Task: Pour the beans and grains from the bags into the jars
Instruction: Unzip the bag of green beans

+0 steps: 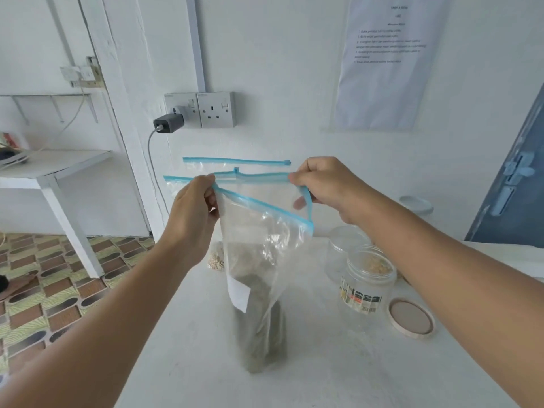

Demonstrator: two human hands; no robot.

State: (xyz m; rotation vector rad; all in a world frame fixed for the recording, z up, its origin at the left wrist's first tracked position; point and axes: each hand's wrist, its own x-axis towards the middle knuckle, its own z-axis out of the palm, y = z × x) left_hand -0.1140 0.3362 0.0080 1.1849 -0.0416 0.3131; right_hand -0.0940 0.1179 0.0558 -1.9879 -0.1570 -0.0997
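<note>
My left hand (pixel 195 201) and right hand (pixel 321 187) pinch the blue zip edges of the bag (pixel 259 275) of greenish grain at frame centre, mouth parted. Lower right, one jar (pixel 369 278) holds pale grains already; this bag remains unpoured.

A double socket (pixel 216 109) is fixed to the white wall (pixel 279 69) and serves as the landmark. A grey charger (pixel 168 124) is plugged into its left half, and a cable (pixel 153 160) hangs down from it. A white conduit (pixel 196 39) runs straight up from the socket. Up and to the right of the socket hangs a printed sheet (pixel 388 60), its text too small to read. Far right of it stands a blue door (pixel 513 184). Left of the socket are a white post (pixel 117 98) and a side table (pixel 56 169); below these lies patterned floor (pixel 44 290).
</note>
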